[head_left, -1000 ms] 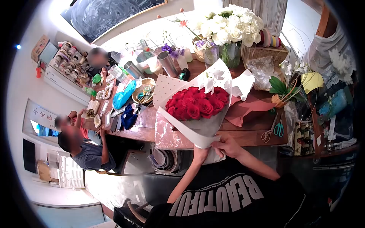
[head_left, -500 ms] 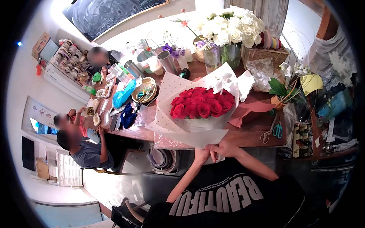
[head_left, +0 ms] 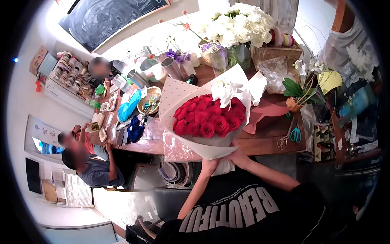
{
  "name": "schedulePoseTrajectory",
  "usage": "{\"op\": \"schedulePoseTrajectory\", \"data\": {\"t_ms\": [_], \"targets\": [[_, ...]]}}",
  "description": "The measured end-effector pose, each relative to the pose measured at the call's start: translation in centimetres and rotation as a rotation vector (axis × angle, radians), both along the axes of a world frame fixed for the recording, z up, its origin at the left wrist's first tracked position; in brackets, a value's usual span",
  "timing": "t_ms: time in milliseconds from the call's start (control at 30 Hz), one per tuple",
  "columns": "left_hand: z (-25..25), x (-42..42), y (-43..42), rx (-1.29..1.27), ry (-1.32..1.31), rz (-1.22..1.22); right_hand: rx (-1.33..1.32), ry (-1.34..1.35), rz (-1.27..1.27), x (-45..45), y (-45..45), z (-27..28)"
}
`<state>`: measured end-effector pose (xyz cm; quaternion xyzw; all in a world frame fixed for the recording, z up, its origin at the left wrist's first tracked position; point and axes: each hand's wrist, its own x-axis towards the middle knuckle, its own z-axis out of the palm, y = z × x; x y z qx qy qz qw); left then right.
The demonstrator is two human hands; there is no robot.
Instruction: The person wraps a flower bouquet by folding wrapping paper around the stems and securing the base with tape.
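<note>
Head view, both hands seemingly clamped low on a red-rose bouquet (grip mostly hidden), pale wrap around it.

A: Pale, dotted, cone-shaped bouquet wrap?
B: Paper-like, smooth, matt.
A: Long brown wooden tabletop?
B: Slight sheen. Crinkled clear plastic-look sheet: glossy.
A: Tall silver metal cylinder?
B: Smooth, shiny. Crumpled blue plastic bag: glossy. Black lettered cloth top: matt.
</note>
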<state>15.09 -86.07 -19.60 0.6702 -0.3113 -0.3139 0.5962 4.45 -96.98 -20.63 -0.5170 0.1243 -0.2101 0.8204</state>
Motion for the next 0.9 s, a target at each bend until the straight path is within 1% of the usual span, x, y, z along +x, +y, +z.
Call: {"op": "schedulePoseTrajectory", "data": {"t_ms": [33, 67, 100, 133, 233, 300, 367, 433, 500, 533, 567, 633, 667, 700, 767, 800, 833, 900], "targets": [[0.2, 0.2, -0.2, 0.003, 0.001, -0.002, 0.180, 0.072, 0.041, 0.2, -0.1, -0.3], [0.4, 0.5, -0.4, 0.002, -0.011, -0.108, 0.182, 0.072, 0.040, 0.2, 0.0, -0.5], [0.6, 0.8, -0.5, 0.005, -0.022, -0.212, 0.213, 0.057, -0.016, 0.4, 0.3, 0.0], [0.9, 0.8, -0.6, 0.009, -0.022, -0.209, 0.243, 0.043, -0.069, 0.5, 0.5, 0.5], [2.0, 0.6, -0.9, 0.027, -0.082, -0.176, 0.323, 0.027, -0.033, 0.7, 0.5, 1.4], [3.0, 0.8, -0.9, 0.130, -0.205, -0.255, 0.293, 0.022, -0.041, 0.8, 0.3, 0.7], [4.1, 0.7, -0.4, 0.101, -0.159, -0.278, 0.262, 0.016, -0.053, 1.0, 0.0, -0.5], [4.5, 1.0, 0.6, 0.071, -0.112, -0.296, 0.203, 0.066, -0.050, 1.1, -0.2, -0.9], [4.7, 2.2, 2.5, -0.054, 0.242, -0.249, 0.232, 0.053, -0.062, 1.0, -0.3, -0.3], [3.8, 3.3, 3.4, -0.022, 0.391, -0.261, 0.261, 0.039, -0.073, 1.1, -0.3, 0.1], [2.9, 4.2, 4.1, -0.020, 0.389, -0.257, 0.264, 0.038, -0.068, 1.2, -0.4, 0.1], [1.3, 5.6, 4.7, -0.012, 0.554, -0.201, 0.286, 0.005, -0.044, 1.2, -0.6, 0.1], [0.0, 6.1, 4.7, -0.017, 0.529, -0.139, 0.288, 0.005, -0.044, 1.2, -0.6, 0.1], [0.0, 6.2, 4.4, -0.015, 0.528, -0.139, 0.291, -0.010, -0.049, 1.2, -0.6, 0.1], [0.0, 6.6, 3.7, -0.029, 0.437, -0.152, 0.296, -0.028, -0.056, 1.2, -0.7, 0.2], [1.2, 5.8, 2.8, -0.066, 0.432, -0.084, 0.263, -0.012, -0.050, 1.2, -0.8, 0.4], [1.5, 5.0, 2.2, -0.064, 0.431, -0.086, 0.231, 0.005, -0.043, 1.1, -0.9, 0.5], [1.8, 3.3, 0.9, -0.150, 0.333, 0.063, 0.219, 0.013, -0.039, 1.1, -0.9, 0.1]]}}
